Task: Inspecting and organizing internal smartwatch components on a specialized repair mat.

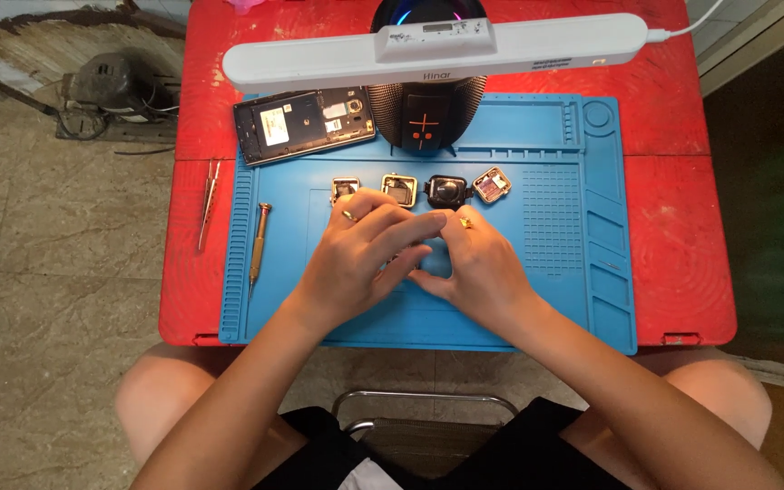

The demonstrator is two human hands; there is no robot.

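My left hand [360,254] and my right hand [474,263] meet over the middle of a blue work mat [546,263], fingertips pinched together on a small part that the fingers hide. Each hand wears a ring. Just beyond the fingers a row of small square camera-like modules lies on the mat: one on the left [345,188], a second [398,189], a black one [447,191] and a purple-tinted one [492,184].
An opened black phone body [303,122] lies at the mat's far left. A screwdriver [259,240] rests on the mat's left side, tweezers [208,201] on the red table [673,236]. A white bar lamp [437,50] and a dark round speaker [428,122] stand behind.
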